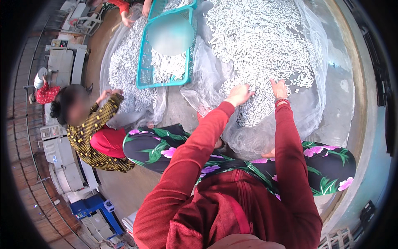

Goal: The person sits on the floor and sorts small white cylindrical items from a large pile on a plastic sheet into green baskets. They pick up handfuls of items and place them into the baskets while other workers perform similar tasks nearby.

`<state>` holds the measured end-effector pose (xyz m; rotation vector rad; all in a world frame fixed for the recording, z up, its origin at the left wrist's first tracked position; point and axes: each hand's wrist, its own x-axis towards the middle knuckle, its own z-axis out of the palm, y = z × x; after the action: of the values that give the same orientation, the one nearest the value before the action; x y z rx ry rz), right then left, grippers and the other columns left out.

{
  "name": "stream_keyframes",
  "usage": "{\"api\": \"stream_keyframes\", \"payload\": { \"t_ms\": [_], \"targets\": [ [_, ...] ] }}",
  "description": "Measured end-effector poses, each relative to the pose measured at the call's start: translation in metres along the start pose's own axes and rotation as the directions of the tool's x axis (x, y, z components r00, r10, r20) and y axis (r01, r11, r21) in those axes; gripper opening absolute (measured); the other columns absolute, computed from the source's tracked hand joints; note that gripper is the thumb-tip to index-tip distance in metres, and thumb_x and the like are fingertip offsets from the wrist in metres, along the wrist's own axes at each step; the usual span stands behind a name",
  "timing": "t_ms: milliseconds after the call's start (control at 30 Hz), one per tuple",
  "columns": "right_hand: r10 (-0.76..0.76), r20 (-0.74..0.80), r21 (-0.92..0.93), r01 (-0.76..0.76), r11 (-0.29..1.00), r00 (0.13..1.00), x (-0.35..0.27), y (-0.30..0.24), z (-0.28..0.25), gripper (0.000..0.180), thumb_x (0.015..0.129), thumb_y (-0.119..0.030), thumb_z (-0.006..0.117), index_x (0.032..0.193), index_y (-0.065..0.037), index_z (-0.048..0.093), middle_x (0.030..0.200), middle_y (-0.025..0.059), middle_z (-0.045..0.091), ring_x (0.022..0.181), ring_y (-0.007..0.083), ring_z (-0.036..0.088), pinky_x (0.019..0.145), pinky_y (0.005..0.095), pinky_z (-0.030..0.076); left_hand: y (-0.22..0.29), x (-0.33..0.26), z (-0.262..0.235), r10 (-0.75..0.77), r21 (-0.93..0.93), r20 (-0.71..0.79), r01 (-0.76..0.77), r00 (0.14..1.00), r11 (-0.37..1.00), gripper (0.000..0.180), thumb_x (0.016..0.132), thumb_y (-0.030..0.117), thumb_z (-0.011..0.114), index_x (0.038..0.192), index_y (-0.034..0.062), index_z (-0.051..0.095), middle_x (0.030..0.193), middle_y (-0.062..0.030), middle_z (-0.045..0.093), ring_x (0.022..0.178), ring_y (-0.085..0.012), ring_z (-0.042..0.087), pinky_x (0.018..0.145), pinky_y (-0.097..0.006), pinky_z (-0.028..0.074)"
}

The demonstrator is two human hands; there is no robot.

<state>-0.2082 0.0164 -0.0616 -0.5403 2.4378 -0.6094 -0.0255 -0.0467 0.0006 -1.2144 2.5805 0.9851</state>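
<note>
A wide heap of small white stick-shaped pieces (257, 37) lies spread on a translucent plastic sheet (248, 143) in front of me. My left hand (239, 95) rests at the heap's near left part, its fingers pointing right and somewhat apart among the pieces. To its right, my right hand (280, 89), with a red beaded bracelet at the wrist, reaches onto the near right part. Its thumb and fingers are spread, and no piece shows in its grasp. The fingertips of both hands are partly lost against the pieces.
Left of the heap, a teal plastic basket (141, 70) holds longer white sticks, with another teal basket (157, 9) behind it. Beyond is a second heap of white pieces (124, 62), where a person in a yellow-and-black checked top (89, 143) sits. Machines (60, 153) line the left side.
</note>
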Motion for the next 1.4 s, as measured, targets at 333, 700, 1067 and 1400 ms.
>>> {"api": "stream_keyframes", "payload": {
  "t_ms": [333,700,1067,1400],
  "targets": [
    [-0.33,0.202,0.169,0.299,0.939,0.922,-0.012,-0.01,0.024,0.05,0.07,-0.031,0.066,0.11,-0.002,0.055,0.104,0.023,0.057,0.099,0.0358,0.054,0.085,0.0387,0.042,-0.018,-0.017,-0.084,0.276,-0.896,0.008,0.129,0.961,-0.425,0.02,0.078,0.014,0.054,0.094,0.0034,0.048,0.074,-0.0097,0.047,0.058,-0.013,0.047,0.033,-0.017,0.031],
    [-0.382,0.434,0.858,-0.245,0.452,0.816,-0.042,-0.007,-0.058,0.024,0.082,-0.013,0.055,0.102,-0.001,0.046,0.07,0.0023,0.054,0.053,0.0038,0.04,0.036,0.0156,0.026,-0.023,-0.006,-0.066,0.302,-0.874,0.004,0.15,0.953,-0.462,0.027,0.074,0.006,0.052,0.101,0.0088,0.047,0.076,-0.0095,0.05,0.059,-0.0142,0.049,0.035,-0.019,0.039],
    [-0.42,0.029,-0.075,0.421,0.904,0.907,-0.037,0.036,0.001,0.048,0.069,-0.03,0.069,0.104,0.0,0.055,0.091,0.017,0.061,0.085,0.0275,0.059,0.07,0.0389,0.046,-0.051,0.028,-0.016,-0.435,-0.362,-0.05,0.39,0.899,0.847,0.045,0.069,0.031,0.07,0.093,-0.0038,0.057,0.085,-0.0168,0.06,0.075,-0.0254,0.059,0.063,-0.035,0.048],
    [-0.217,0.41,0.828,-0.261,0.496,0.886,-0.044,0.024,-0.017,0.014,0.079,-0.016,0.06,0.075,-0.006,0.052,0.067,0.0075,0.056,0.057,0.01,0.05,0.037,0.0171,0.029,-0.069,0.022,0.001,-0.161,-0.821,0.016,0.105,0.987,0.561,0.026,0.073,0.02,0.057,0.093,0.0033,0.055,0.077,-0.0116,0.059,0.062,-0.0234,0.055,0.048,-0.031,0.043]
  ]
}}
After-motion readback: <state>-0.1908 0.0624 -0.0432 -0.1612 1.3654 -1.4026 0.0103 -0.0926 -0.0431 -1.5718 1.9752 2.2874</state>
